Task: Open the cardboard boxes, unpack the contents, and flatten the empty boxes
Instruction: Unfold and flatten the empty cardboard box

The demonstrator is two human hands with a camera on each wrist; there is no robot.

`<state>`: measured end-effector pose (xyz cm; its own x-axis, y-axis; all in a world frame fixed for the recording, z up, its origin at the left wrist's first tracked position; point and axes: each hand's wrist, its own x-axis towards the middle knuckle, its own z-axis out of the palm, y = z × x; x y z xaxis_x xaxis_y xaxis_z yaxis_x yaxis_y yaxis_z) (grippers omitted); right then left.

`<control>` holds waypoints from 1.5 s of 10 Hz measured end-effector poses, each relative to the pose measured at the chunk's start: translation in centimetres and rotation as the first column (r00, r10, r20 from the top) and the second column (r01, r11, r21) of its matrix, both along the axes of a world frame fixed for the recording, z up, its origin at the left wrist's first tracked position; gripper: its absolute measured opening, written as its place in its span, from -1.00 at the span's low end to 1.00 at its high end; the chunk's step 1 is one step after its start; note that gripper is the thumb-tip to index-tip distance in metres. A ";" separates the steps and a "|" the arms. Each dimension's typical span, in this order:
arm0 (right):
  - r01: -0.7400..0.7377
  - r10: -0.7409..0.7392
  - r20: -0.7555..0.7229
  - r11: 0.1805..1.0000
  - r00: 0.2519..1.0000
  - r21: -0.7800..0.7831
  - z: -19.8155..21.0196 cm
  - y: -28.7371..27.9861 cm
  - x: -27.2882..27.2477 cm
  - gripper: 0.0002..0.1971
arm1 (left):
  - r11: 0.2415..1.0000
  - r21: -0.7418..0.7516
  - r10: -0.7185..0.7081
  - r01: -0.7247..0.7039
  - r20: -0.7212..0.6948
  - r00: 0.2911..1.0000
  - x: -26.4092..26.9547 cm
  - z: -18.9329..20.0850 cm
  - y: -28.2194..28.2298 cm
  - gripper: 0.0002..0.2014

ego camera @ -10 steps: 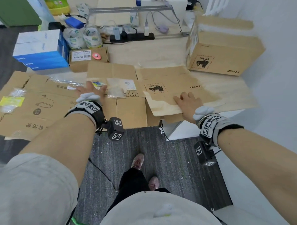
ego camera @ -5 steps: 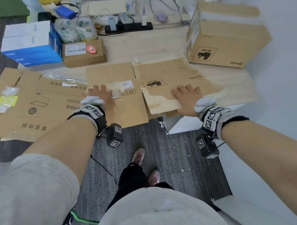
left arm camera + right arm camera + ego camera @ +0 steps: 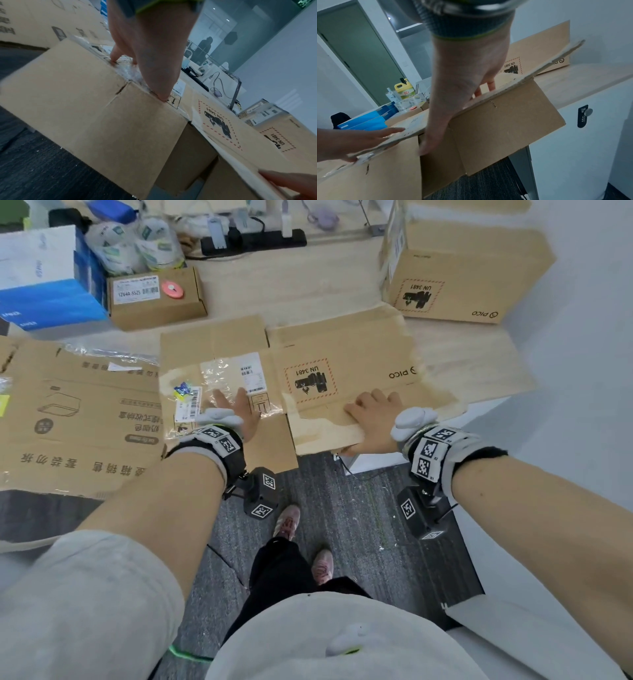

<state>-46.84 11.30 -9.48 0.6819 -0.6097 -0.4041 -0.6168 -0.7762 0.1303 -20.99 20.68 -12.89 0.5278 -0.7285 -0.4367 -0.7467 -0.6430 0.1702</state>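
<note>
A flattened brown PICO box (image 3: 342, 364) lies across the table's front edge, with two flaps hanging over it (image 3: 501, 119). My left hand (image 3: 236, 409) presses down on its taped, labelled left panel with straight fingers (image 3: 137, 65). At the near edge of the right panel, my right hand (image 3: 373, 416) has its fingers on top and its thumb tucked below against the hanging flap (image 3: 467, 83). A closed PICO box (image 3: 462, 275) stands at the back right.
A bigger flattened box (image 3: 78, 419) lies to the left. Behind it stand a small labelled carton (image 3: 154, 299) and blue and white boxes (image 3: 44, 285). A power strip (image 3: 253, 239) lies at the back. A white cabinet with a lock (image 3: 582, 116) is under the table.
My left hand has slid to the right across the flattened box onto the taped label. My right hand stays at the front edge. The head view has dropped closer.
</note>
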 end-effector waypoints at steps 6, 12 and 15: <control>0.863 -0.899 0.230 0.428 0.374 0.268 -2.4 -11.4 -2.2 -0.22 | 0.958 -0.272 0.128 -0.090 0.125 0.984 -3.4 -1.3 -5.8 -0.02; 0.654 -0.723 0.581 0.650 0.374 0.388 1.0 -9.3 -3.8 -0.33 | 0.955 -0.258 0.153 -0.146 0.007 0.988 -4.9 -2.0 -5.5 0.28; 0.743 -0.802 0.421 0.574 0.424 0.344 -0.7 -12.9 -1.4 -0.29 | 0.972 -0.236 0.055 -0.009 0.192 0.980 -2.2 -3.5 -7.5 -0.07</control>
